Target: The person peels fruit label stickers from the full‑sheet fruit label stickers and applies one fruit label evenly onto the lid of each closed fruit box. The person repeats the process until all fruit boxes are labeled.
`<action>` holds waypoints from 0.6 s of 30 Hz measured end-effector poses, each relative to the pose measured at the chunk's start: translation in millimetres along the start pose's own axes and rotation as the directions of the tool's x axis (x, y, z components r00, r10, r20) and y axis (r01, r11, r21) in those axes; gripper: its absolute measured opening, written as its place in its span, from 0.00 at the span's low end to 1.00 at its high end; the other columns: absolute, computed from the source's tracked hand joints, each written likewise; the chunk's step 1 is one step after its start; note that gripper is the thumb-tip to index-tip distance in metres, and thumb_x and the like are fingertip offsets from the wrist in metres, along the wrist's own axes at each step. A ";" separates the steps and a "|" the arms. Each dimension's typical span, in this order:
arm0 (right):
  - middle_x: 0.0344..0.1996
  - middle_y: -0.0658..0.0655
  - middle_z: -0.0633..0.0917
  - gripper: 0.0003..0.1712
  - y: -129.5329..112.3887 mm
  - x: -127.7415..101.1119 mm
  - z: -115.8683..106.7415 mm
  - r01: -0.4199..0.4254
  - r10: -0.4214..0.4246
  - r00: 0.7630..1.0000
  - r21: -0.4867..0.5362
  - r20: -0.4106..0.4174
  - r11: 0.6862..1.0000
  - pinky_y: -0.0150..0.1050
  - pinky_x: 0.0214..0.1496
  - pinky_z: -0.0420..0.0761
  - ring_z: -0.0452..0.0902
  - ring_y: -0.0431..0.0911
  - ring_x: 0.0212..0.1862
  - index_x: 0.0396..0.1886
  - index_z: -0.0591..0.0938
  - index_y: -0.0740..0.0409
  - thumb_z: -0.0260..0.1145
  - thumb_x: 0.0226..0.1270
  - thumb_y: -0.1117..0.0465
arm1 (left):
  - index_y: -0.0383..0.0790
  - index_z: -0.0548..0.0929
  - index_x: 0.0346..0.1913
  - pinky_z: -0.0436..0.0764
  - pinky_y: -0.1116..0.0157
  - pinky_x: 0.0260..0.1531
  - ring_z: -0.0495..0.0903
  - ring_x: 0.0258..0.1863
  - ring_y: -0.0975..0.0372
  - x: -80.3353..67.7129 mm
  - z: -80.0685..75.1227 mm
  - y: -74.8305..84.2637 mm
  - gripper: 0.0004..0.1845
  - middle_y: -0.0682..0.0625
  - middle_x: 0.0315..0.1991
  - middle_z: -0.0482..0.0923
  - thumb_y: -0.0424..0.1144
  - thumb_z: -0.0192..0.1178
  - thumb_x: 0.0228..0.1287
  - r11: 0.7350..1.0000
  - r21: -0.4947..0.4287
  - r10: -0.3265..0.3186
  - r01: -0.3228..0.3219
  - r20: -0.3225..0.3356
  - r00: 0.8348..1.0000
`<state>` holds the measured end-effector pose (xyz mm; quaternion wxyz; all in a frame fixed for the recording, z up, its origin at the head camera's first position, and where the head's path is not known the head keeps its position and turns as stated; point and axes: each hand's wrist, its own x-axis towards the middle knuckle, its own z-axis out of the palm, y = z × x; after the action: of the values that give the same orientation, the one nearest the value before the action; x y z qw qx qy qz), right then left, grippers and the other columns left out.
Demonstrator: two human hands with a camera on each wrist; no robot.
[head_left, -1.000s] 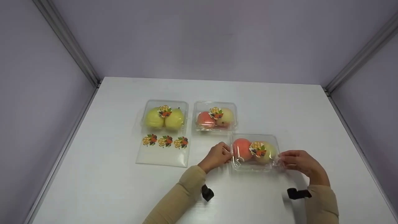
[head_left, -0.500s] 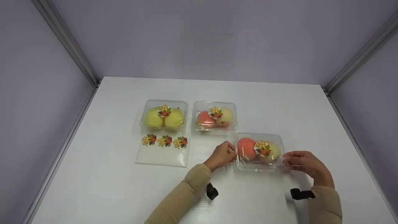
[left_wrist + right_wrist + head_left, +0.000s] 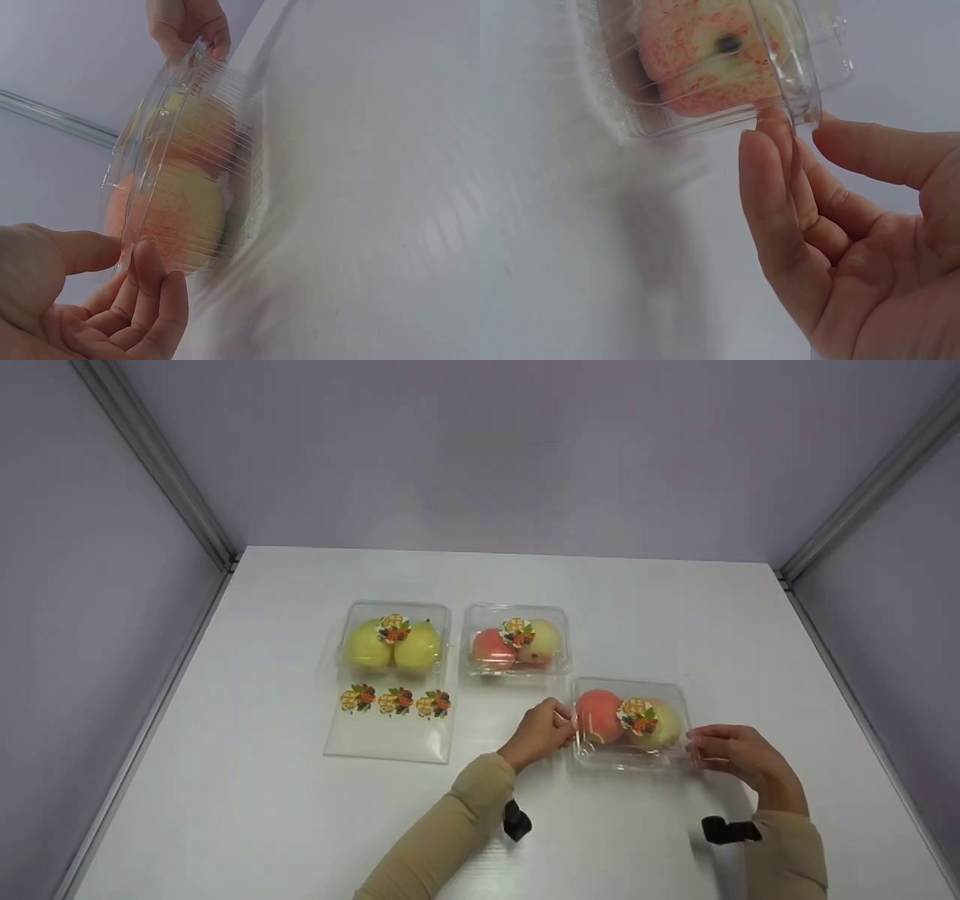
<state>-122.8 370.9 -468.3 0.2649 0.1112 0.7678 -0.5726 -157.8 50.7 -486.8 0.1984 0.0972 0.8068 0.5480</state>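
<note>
A clear plastic clamshell box (image 3: pixel 630 757) holds a pinkish-red fruit (image 3: pixel 598 714) and a pale yellow one (image 3: pixel 670 725); both look like peaches in the wrist views. On its lid is a round fruit-print sticker (image 3: pixel 637 716). My left hand (image 3: pixel 536 735) pinches the rim at the left end, thumb (image 3: pixel 94 251) against forefinger. At the opposite end my right hand (image 3: pixel 742 754) pinches the rim between thumb (image 3: pixel 877 150) and fingers. Whether the box touches the table is hard to tell.
Behind, to the left, stands a similar stickered box (image 3: pixel 517 669) with a red and a pale fruit. Further left is a box of green-yellow pears (image 3: pixel 416 649). In front of that lies a sticker sheet (image 3: pixel 388 739) bearing three stickers. Walls bound the white table (image 3: pixel 225 810).
The box has moved to the right and slightly away from me, with both hands keeping their pinch on it. The other boxes and the sheet stay put.
</note>
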 end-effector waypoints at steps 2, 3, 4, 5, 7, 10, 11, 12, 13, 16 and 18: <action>0.34 0.40 0.85 0.14 0.4 -0.9 -0.2 0.009 -0.009 1.000 0.020 0.000 1.000 0.29 0.45 0.83 0.82 0.33 0.38 0.52 0.79 0.58 0.59 0.71 0.58 | 0.33 0.75 0.42 0.68 0.76 0.22 0.75 0.24 0.67 1.8 0.8 0.3 0.05 0.35 0.34 0.86 0.31 0.57 0.65 1.000 -0.004 -0.002 0.002 -0.001 1.000; 0.33 0.40 0.85 0.13 0.6 -1.1 -0.2 0.009 -0.009 1.000 0.029 -0.004 1.000 0.29 0.45 0.83 0.82 0.33 0.38 0.51 0.80 0.57 0.59 0.71 0.58 | 0.33 0.75 0.41 0.67 0.76 0.22 0.75 0.23 0.67 2.7 1.2 0.2 0.05 0.35 0.34 0.86 0.31 0.57 0.65 1.000 -0.004 0.000 0.000 -0.003 1.000; 0.33 0.40 0.85 0.13 0.6 -1.3 0.0 0.009 -0.009 1.000 0.039 -0.009 0.999 0.29 0.45 0.83 0.82 0.33 0.38 0.51 0.80 0.57 0.59 0.71 0.58 | 0.33 0.76 0.41 0.67 0.76 0.22 0.74 0.23 0.67 3.6 1.6 0.3 0.05 0.35 0.34 0.86 0.31 0.57 0.65 1.000 -0.004 0.002 -0.002 -0.006 1.000; 0.33 0.40 0.85 0.13 0.7 -1.4 0.2 0.008 -0.007 1.000 0.046 -0.019 0.999 0.28 0.45 0.83 0.82 0.33 0.38 0.51 0.80 0.56 0.59 0.71 0.57 | 0.33 0.76 0.41 0.67 0.76 0.21 0.74 0.23 0.68 4.3 2.2 0.3 0.05 0.35 0.34 0.86 0.31 0.57 0.64 1.000 -0.005 0.004 -0.004 -0.010 1.000; 0.32 0.40 0.85 0.11 0.7 -0.8 0.4 0.006 -0.004 0.999 0.071 -0.037 0.997 0.28 0.44 0.83 0.82 0.33 0.38 0.49 0.81 0.54 0.59 0.71 0.58 | 0.33 0.76 0.41 0.67 0.77 0.21 0.74 0.23 0.68 6.0 3.5 0.3 0.05 0.36 0.33 0.86 0.31 0.57 0.64 1.000 -0.003 0.004 -0.004 -0.020 1.000; 0.32 0.40 0.85 0.10 -0.1 0.0 0.8 0.008 -0.002 0.998 0.086 -0.070 0.996 0.28 0.44 0.83 0.81 0.33 0.37 0.47 0.82 0.52 0.60 0.71 0.57 | 0.34 0.76 0.42 0.67 0.77 0.21 0.75 0.23 0.68 8.5 6.3 0.0 0.06 0.37 0.33 0.86 0.32 0.57 0.65 1.000 -0.007 0.008 -0.008 -0.044 0.999; 0.31 0.40 0.85 0.08 -0.3 0.8 0.5 -0.001 0.009 0.997 0.091 -0.082 0.996 0.28 0.44 0.83 0.81 0.33 0.37 0.45 0.82 0.50 0.60 0.70 0.57 | 0.34 0.77 0.42 0.67 0.77 0.21 0.75 0.23 0.68 9.6 7.1 -0.1 0.06 0.38 0.33 0.86 0.32 0.57 0.65 1.000 -0.007 0.008 -0.009 -0.052 0.999; 0.31 0.39 0.85 0.08 -0.6 1.4 0.4 -0.001 0.009 0.996 0.090 -0.092 0.996 0.28 0.44 0.83 0.81 0.33 0.37 0.45 0.82 0.50 0.60 0.70 0.57 | 0.34 0.77 0.42 0.67 0.77 0.21 0.76 0.23 0.68 10.5 7.9 -0.1 0.06 0.38 0.33 0.86 0.32 0.57 0.65 1.000 -0.003 0.013 -0.013 -0.061 0.998; 0.31 0.39 0.85 0.09 -0.9 1.8 0.6 0.001 0.008 0.995 0.084 -0.104 0.996 0.28 0.44 0.83 0.80 0.33 0.36 0.45 0.82 0.50 0.60 0.70 0.57 | 0.34 0.77 0.43 0.68 0.78 0.21 0.76 0.23 0.68 11.3 8.4 0.1 0.07 0.39 0.33 0.86 0.33 0.57 0.65 1.000 0.002 0.016 -0.015 -0.067 0.998; 0.30 0.38 0.84 0.09 -2.0 3.5 1.4 -0.006 0.017 0.989 0.076 -0.145 0.997 0.27 0.43 0.82 0.80 0.33 0.36 0.46 0.83 0.50 0.61 0.70 0.56 | 0.34 0.77 0.43 0.68 0.78 0.21 0.78 0.24 0.68 13.0 8.8 1.8 0.07 0.39 0.33 0.86 0.33 0.58 0.65 1.000 0.012 0.023 -0.022 -0.082 0.996; 0.29 0.38 0.84 0.12 -2.8 4.5 2.8 -0.008 0.022 0.985 0.081 -0.172 0.997 0.27 0.42 0.82 0.79 0.32 0.35 0.48 0.83 0.53 0.62 0.69 0.55 | 0.34 0.77 0.43 0.69 0.78 0.21 0.78 0.24 0.69 14.5 8.8 3.0 0.07 0.40 0.33 0.86 0.34 0.58 0.65 1.000 0.018 0.024 -0.022 -0.084 0.996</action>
<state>-127.1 366.7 -469.0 0.1969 0.1767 0.7634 -0.5893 -167.3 64.7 -489.9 0.1572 0.0851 0.8178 0.5471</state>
